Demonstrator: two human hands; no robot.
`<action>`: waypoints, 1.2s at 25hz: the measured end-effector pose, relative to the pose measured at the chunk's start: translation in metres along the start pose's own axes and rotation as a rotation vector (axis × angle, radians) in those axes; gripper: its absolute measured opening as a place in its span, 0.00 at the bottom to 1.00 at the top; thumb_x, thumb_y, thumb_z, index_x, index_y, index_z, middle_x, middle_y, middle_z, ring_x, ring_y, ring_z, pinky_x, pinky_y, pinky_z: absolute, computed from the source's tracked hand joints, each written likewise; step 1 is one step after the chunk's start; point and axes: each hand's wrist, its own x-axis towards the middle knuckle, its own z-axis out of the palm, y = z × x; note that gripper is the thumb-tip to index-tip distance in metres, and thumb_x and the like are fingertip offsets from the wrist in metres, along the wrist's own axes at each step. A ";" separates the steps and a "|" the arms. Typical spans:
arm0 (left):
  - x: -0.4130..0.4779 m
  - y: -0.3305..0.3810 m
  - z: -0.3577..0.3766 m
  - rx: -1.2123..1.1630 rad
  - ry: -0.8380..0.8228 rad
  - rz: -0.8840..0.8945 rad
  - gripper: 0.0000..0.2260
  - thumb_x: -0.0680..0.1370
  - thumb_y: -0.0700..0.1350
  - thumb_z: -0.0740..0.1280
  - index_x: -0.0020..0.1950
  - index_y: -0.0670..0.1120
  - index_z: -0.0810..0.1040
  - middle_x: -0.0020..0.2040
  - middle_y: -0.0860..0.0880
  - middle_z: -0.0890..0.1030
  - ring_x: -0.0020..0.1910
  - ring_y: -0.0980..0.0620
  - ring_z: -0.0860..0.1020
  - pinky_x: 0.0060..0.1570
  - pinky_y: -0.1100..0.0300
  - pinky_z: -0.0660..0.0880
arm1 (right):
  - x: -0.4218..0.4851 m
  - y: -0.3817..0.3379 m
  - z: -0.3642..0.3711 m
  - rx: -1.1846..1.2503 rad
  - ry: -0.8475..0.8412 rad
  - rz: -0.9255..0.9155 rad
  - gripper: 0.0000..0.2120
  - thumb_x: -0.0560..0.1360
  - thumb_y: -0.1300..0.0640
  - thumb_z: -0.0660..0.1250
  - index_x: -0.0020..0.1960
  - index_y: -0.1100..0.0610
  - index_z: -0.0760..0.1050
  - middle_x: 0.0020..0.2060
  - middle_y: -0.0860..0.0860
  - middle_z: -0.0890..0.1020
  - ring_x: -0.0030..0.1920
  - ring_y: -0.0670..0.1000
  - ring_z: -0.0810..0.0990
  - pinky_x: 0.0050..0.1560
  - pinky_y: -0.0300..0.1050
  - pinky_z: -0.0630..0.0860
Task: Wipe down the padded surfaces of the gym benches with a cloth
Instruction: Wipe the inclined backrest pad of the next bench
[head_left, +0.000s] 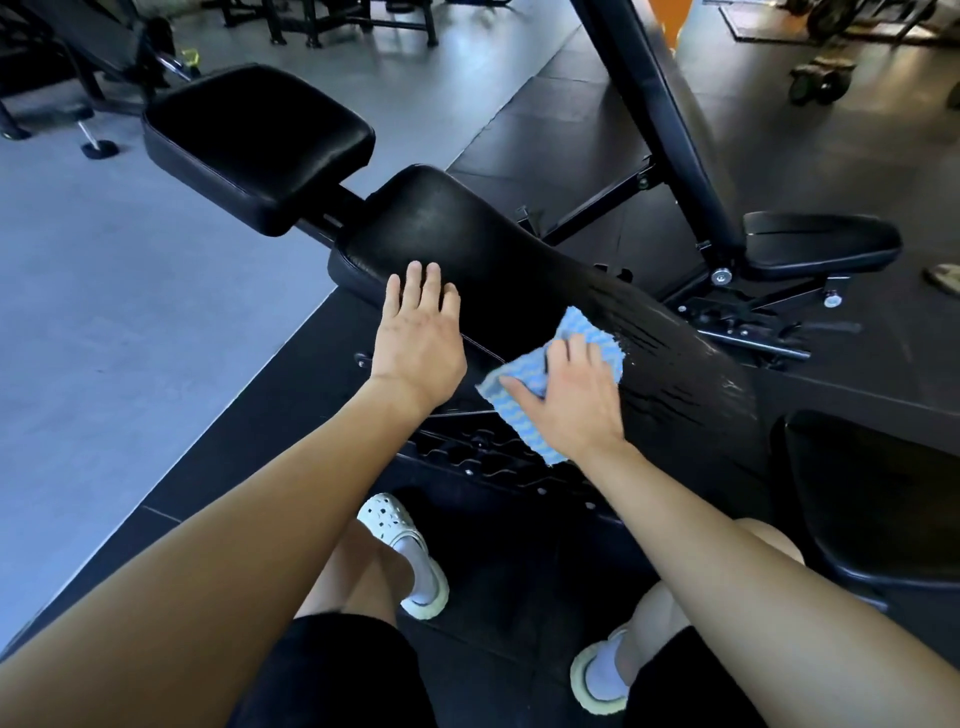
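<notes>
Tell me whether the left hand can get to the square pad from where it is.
Probably yes: the left hand rests flat on the long pad, holding nothing, and the square pad lies ahead with nothing in between.

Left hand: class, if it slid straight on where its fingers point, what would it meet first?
More of the long bench pad that the left hand rests on, up to its rounded end; beyond, it probably passes right of the square seat pad.

The person wears black shorts (332, 670) at the bottom of the frame, white socks (422, 574), holed white clogs (387, 512), with sleeveless arms (260, 519).
</notes>
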 end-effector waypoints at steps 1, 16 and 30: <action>0.000 0.004 -0.001 -0.027 -0.003 -0.014 0.25 0.82 0.47 0.53 0.79 0.41 0.61 0.82 0.37 0.54 0.81 0.36 0.48 0.80 0.41 0.47 | 0.006 -0.014 -0.001 0.012 -0.005 0.007 0.29 0.77 0.30 0.58 0.56 0.57 0.72 0.52 0.52 0.74 0.54 0.55 0.72 0.53 0.51 0.73; 0.008 0.062 0.007 0.001 -0.035 0.096 0.20 0.83 0.52 0.52 0.73 0.47 0.69 0.79 0.43 0.64 0.78 0.33 0.56 0.76 0.34 0.51 | 0.022 0.037 -0.011 0.311 -0.360 0.135 0.22 0.85 0.57 0.53 0.79 0.59 0.59 0.78 0.54 0.62 0.78 0.58 0.59 0.77 0.51 0.59; 0.011 0.065 0.009 0.023 -0.033 0.101 0.21 0.83 0.54 0.53 0.72 0.48 0.69 0.78 0.43 0.64 0.77 0.32 0.57 0.76 0.34 0.52 | 0.010 0.025 -0.004 0.394 -0.435 0.051 0.26 0.87 0.48 0.46 0.83 0.51 0.46 0.83 0.48 0.46 0.82 0.57 0.39 0.81 0.54 0.44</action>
